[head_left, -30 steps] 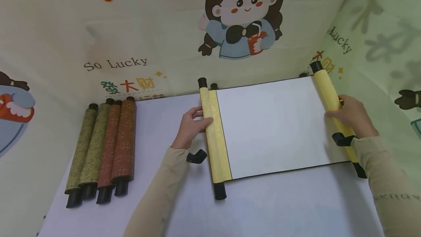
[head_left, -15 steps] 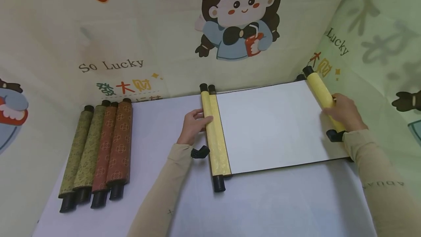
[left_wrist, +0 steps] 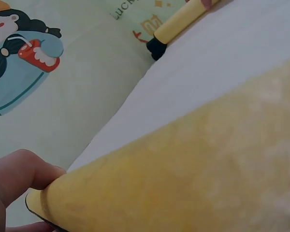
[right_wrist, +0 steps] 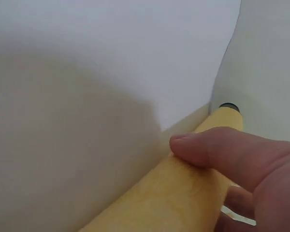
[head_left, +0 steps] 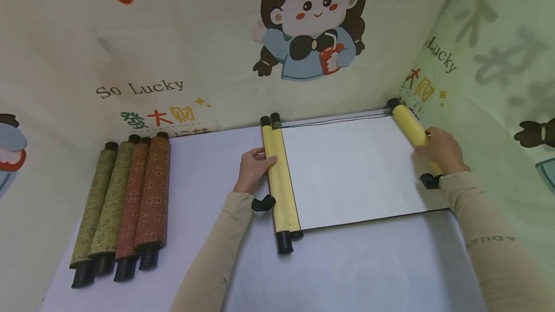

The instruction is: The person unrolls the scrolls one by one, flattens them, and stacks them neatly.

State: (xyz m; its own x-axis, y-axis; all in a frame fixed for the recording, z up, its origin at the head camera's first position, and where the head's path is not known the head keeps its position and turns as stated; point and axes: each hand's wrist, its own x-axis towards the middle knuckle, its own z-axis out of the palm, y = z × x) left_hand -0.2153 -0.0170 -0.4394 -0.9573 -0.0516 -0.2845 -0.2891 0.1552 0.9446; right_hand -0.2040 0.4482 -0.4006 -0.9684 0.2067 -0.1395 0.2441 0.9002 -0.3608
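A partly unrolled scroll with a white sheet (head_left: 347, 172) lies across the middle of the head view. Its left end has a yellow border and rod (head_left: 282, 206) with black end knobs. My left hand (head_left: 251, 170) pinches this edge, thumb on top; the left wrist view shows the thumb (left_wrist: 29, 171) on the yellow cloth. At the scroll's right end is a yellow roll (head_left: 409, 126) tipped in black. My right hand (head_left: 442, 150) grips the roll, thumb on the sheet side. In the right wrist view the roll (right_wrist: 183, 188) hides most of the fingers.
Several rolled scrolls lie side by side at the left: green ones (head_left: 110, 201) and red-brown ones (head_left: 151, 196), all with black knobs. The table (head_left: 364, 268) has a white cover. A printed cloth wall (head_left: 208, 52) rises behind and another at the right.
My right hand has moved the right roll leftward and towards me, and the sheet between the ends looks shorter. My left hand keeps its pinch. The head view has shifted slightly.
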